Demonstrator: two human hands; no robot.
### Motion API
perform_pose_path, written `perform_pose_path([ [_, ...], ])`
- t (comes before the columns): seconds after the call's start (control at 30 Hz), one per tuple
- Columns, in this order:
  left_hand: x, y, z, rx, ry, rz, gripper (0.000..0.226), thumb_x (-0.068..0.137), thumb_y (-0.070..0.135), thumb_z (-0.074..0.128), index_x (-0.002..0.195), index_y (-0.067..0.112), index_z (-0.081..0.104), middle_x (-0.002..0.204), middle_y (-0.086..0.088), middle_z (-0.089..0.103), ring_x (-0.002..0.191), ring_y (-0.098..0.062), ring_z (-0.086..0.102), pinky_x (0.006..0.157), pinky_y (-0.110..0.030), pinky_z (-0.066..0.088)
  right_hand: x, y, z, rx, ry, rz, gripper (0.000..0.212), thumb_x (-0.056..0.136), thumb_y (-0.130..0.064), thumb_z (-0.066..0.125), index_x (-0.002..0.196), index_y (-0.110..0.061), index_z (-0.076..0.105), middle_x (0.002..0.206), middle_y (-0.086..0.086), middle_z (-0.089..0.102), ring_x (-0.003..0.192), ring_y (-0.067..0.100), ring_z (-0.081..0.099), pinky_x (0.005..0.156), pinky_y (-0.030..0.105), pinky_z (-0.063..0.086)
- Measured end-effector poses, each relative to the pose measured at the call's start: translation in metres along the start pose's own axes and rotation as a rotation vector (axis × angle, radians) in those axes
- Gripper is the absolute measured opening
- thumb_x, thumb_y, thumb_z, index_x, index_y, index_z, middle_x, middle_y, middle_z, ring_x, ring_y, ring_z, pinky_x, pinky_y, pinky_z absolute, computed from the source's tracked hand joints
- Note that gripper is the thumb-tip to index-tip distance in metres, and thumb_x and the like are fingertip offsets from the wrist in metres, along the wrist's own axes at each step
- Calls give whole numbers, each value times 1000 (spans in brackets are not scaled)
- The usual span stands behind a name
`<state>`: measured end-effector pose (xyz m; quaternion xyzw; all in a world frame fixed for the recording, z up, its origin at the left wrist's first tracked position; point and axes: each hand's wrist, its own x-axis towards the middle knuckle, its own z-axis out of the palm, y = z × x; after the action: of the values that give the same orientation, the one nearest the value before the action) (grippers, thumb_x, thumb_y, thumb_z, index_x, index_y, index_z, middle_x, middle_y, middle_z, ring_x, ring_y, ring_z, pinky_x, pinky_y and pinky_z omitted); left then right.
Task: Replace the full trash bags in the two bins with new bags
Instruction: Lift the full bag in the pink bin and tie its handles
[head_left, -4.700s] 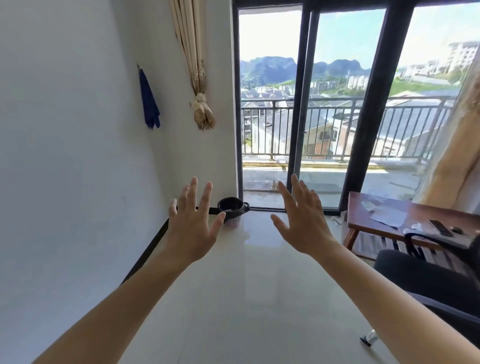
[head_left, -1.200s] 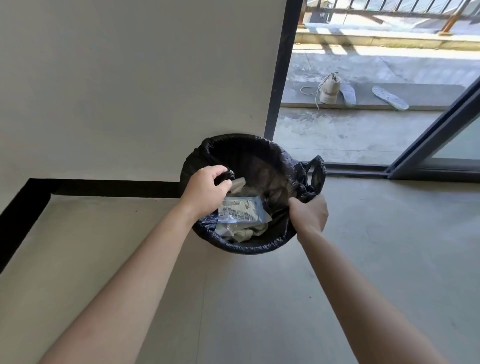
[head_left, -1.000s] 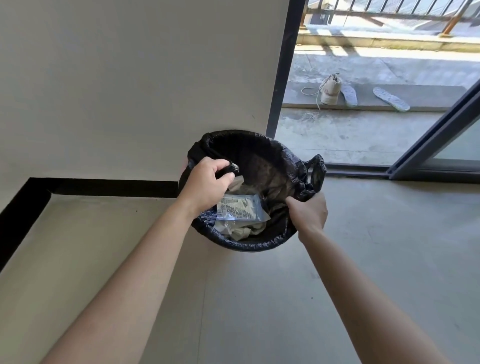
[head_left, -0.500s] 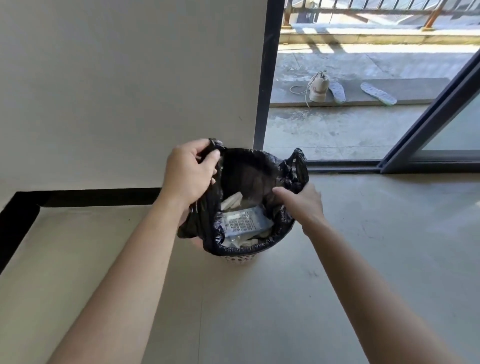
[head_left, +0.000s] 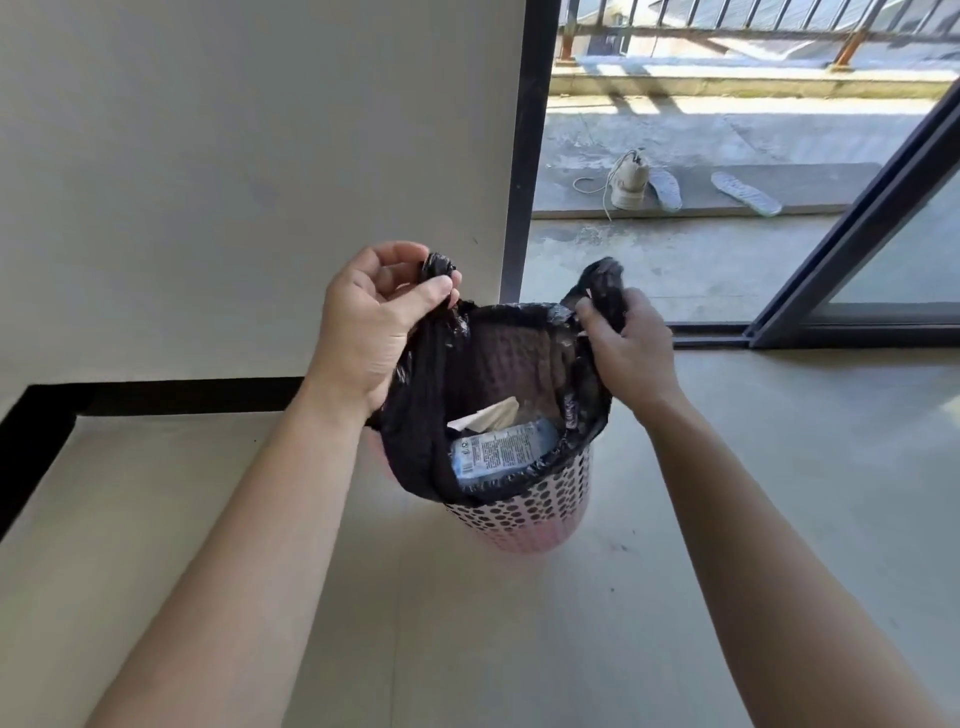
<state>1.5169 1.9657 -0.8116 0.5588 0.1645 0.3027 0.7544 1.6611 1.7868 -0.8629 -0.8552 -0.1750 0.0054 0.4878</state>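
Note:
A pink perforated bin (head_left: 524, 519) stands on the floor near the wall corner. A black trash bag (head_left: 426, 431) sits in it, its upper part pulled up above the rim. Inside lie a printed plastic wrapper (head_left: 498, 452) and crumpled paper (head_left: 485, 415). My left hand (head_left: 371, 325) grips the bag's left handle, raised above the bin. My right hand (head_left: 626, 345) grips the right handle at about the same height. The bag's bottom is hidden inside the bin.
A white wall (head_left: 249, 171) with a black baseboard (head_left: 171, 397) is close behind the bin. A dark door frame (head_left: 522, 156) and sliding door track (head_left: 727, 332) lie to the right. On the balcony lie a shoe (head_left: 628, 182) and insoles (head_left: 745, 193).
Both hands have lifted the bag's handles upward off the bin's rim. The pink bin's side now shows below the bag.

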Motion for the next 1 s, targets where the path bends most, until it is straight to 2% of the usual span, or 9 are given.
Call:
perform_pose_path([
  [0.1,3,2,-2,-74,70,71,26,82,-10,69,96,11,60,88,-11,70,85,-23,69,78,-34,57,2,-18,-6,316,192,-32,19,97,-36,61,87,-22,52,76,-8,55,68,6,52,69,28,46],
  [0.23,7,-2,-12,59,85,65,37,85,14,74,115,13,54,85,8,70,78,-5,64,69,-24,49,8,-18,-18,262,200,-87,21,95,-38,62,88,-21,53,75,-12,56,67,1,53,69,24,45],
  [0.33,0,-20,-23,415,-67,-95,103,66,53,83,147,23,26,110,5,55,101,-2,56,86,-21,45,10,7,-16,294,104,92,17,89,-40,68,90,-24,61,87,-5,68,82,13,65,82,37,53],
  [0.43,-12,-46,-21,801,-273,-253,146,43,72,84,151,39,-9,152,4,18,144,-14,19,117,-42,26,7,29,-14,326,65,206,23,82,-38,76,91,-20,64,86,-3,70,78,15,66,81,40,56],
  [0.5,-24,-60,-8,910,-384,-333,145,48,75,79,152,37,-15,160,10,-7,149,-12,-9,121,-47,6,6,38,-11,326,52,222,22,81,-36,78,90,-21,64,81,-4,67,73,12,64,76,37,56],
  [0.63,-43,-80,18,853,-411,-195,134,49,101,39,154,32,-10,162,13,-14,146,-3,-17,121,-50,-4,7,46,-9,380,100,252,14,85,-33,75,89,-23,66,74,-9,64,65,7,59,69,29,51],
  [0.77,-48,-83,34,901,-447,-60,140,41,105,31,153,35,-15,162,13,-17,143,0,-24,118,-40,-15,13,54,-13,371,183,289,15,86,-37,72,85,-24,64,77,-8,66,72,11,61,76,31,51],
  [0.9,-61,-69,51,1004,-723,-200,132,55,79,70,150,45,-16,161,14,-17,126,10,-26,114,-42,-14,16,62,-15,309,209,295,16,87,-39,70,89,-23,65,82,-8,69,79,11,64,80,28,50],
  [1.0,-74,-80,61,1078,-815,-230,136,57,63,82,148,47,-17,156,17,2,136,4,-18,115,-44,-10,17,68,-16,247,229,309,15,90,-37,67,93,-23,66,86,-7,69,88,14,65,87,30,49],
])
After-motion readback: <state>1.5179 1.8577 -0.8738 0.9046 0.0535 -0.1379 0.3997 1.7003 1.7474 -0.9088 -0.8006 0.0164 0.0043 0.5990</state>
